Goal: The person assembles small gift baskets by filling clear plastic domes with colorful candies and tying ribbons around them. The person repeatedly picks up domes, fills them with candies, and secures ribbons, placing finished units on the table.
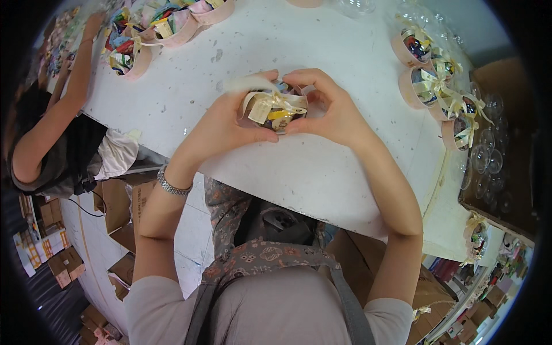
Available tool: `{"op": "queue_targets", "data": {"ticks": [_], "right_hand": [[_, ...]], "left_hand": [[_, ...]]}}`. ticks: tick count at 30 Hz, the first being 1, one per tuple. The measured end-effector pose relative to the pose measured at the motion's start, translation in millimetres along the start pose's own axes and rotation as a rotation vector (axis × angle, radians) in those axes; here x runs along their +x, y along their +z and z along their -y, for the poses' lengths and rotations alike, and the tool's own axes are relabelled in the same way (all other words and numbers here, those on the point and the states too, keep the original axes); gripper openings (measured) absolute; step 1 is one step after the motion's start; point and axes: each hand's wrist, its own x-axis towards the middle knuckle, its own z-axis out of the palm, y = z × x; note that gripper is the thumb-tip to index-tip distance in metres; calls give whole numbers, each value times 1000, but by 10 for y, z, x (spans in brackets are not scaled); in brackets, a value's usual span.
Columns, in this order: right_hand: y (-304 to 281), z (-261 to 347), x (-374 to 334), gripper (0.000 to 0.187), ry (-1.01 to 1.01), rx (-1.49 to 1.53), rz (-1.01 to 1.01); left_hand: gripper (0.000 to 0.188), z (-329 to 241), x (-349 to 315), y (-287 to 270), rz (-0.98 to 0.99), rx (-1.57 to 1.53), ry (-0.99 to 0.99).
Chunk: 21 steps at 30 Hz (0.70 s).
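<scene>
Head view. Both sets of fingers are curving inward, half closed, and meeting round one small ribboned container (282, 118). Left hand (234, 122) is bracing its left side, thumb along the near edge, other fingers arching over the far edge. Right hand (336, 112) is mirroring that on the right, thumb tip pressing near the front, a gap showing between palm and container. I am reading this as a shared hold; fingertip contact on the far side is partly hiding from me.

Key relation: the container is sitting directly between the two hands, above the near part of the desk (241, 172). Its outline is looking roundish, so I am finding no strong long axis; the pale ribbon (280, 105) is running mostly left to right across its top. The cream tag (261, 111) is lying left of the knot, and a ribbon loop is reaching further left, so the left fingers are being nearer to both. A whitish blur is crossing by the left fingers; I cannot tell what it is.

Farther out, ribboned tubs (415, 86) are standing at right, beside a cardboard box (499, 69) holding clear domes (482, 155). Pink-banded tubs (178, 35) are crowding the far left, where a co-worker's arm (72, 103) is reaching.
</scene>
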Motion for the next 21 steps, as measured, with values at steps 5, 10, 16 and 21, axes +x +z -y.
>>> {"op": "queue_targets", "data": {"ticks": [5,10,16,21], "right_hand": [[-33,-108,-32,66,53,150,5],[-58,30,-151,77,-134,-236,5],[-205,131,-14,74,24,-196,143],[-1104,-198,761,58,235,-306,-295]], "left_hand": [[90,12,-4,67,-3,-47,-54],[86,10,30,101,8,-6,11],[80,51,124,150,-62,195,187],[88,35,392,411,-169,469,129]]}}
